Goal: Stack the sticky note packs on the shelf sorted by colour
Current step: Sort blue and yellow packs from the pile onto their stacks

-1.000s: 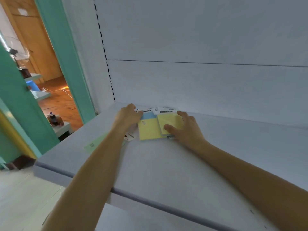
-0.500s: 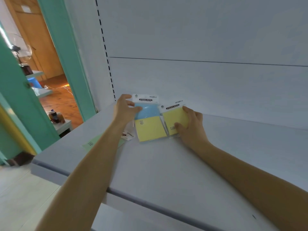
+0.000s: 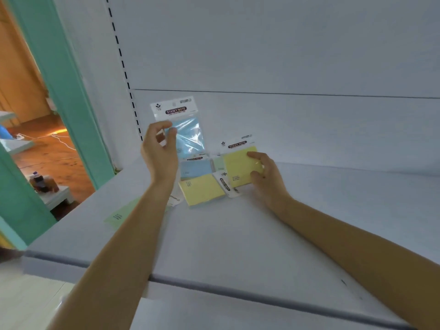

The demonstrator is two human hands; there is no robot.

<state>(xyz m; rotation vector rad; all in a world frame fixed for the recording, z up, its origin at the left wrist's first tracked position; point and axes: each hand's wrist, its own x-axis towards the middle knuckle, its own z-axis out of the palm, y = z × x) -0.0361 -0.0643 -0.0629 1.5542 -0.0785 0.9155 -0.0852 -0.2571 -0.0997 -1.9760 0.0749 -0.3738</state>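
My left hand [image 3: 160,151] pinches a blue sticky note pack [image 3: 188,132] by its left edge and holds it upright above the shelf. My right hand [image 3: 264,177] grips a yellow pack [image 3: 239,166] by its right side, tilted up off the pile. Under them on the white shelf [image 3: 226,234] lie another blue pack [image 3: 196,168], a yellow pack [image 3: 202,190] and a pale green pack [image 3: 219,164] that is mostly covered. A green pack [image 3: 121,214] lies apart at the left, partly hidden by my left forearm.
The shelf's back panel [image 3: 285,67] rises right behind the pile, with a slotted upright [image 3: 123,67] at its left. The shelf's front edge [image 3: 214,287] runs across below my forearms. Left of the shelf, a teal door frame [image 3: 59,79] opens onto a wooden-floored room.
My left hand has lifted the blue pack up off the pile, uncovering another blue pack. My right hand has raised the yellow pack and drawn it slightly right.
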